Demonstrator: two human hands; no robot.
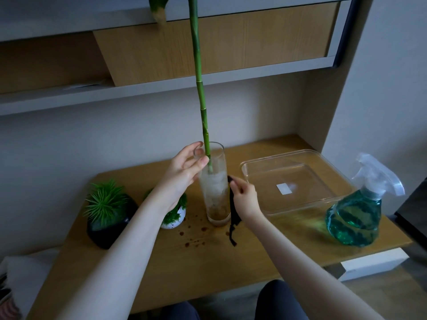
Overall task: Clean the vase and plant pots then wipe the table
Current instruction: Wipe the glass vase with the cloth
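A tall clear glass vase stands upright mid-table, cloudy inside with brown residue at the bottom. A long green bamboo stalk rises from it past the frame's top. My left hand pinches the stalk at the vase's rim with thumb and fingers. My right hand, just right of the vase, grips a dark cloth that hangs down to the table. A black pot with a spiky green plant sits at left. A small white pot with greenery is partly hidden behind my left forearm.
Brown spots stain the wooden table in front of the vase. A clear plastic tray lies at the right, and a spray bottle of blue-green liquid stands near the right edge. Shelves hang above.
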